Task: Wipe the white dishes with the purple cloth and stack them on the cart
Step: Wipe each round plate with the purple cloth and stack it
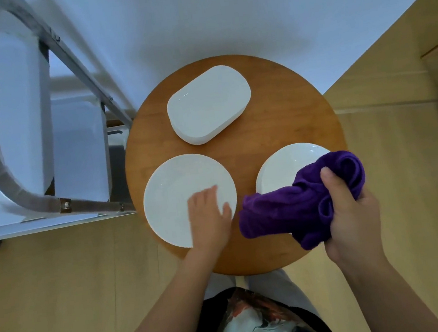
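Our left hand [207, 217] lays relaxed fingers flat on the round plate [189, 200] at seven o'clock on the round wooden table [284, 119]; our right hand [347, 205] grips the purple cloth [289, 209] bunched. We judge wiping is about to start: lift this plate, rub it, then stack it on the cart [29, 139] at nine. We count three dishes: two round, one oblong [207, 103] at twelve.

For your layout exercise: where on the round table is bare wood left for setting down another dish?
Only small patches: the middle between the rectangular dishes, left plate and right plate, and the near edge of the round table. Elsewhere is crowded.
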